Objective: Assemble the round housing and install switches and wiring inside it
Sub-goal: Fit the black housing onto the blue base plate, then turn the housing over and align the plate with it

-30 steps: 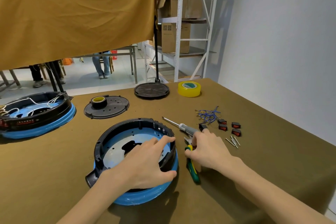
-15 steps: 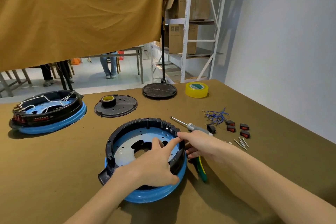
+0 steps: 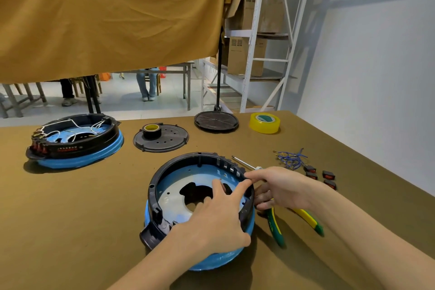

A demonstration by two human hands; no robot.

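The bench (image 3: 70, 219) wore a matt olive-brown cover, slightly rough like felt. The housing (image 3: 164, 172) had a black plastic ring with a dull sheen over a smooth blue skirt, and a pale, faintly reflective plate inside. The pliers (image 3: 275, 226) had rubbery green and yellow grips. The tape (image 3: 264, 123) was glossy, translucent yellow. The screwdriver (image 3: 242, 163) shaft was bright metal. The curtain (image 3: 106, 19) was creased ochre cloth. The boxes (image 3: 244, 54) were brown cardboard.

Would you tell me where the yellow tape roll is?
The yellow tape roll sits at the table's far edge, right of the black round lid.
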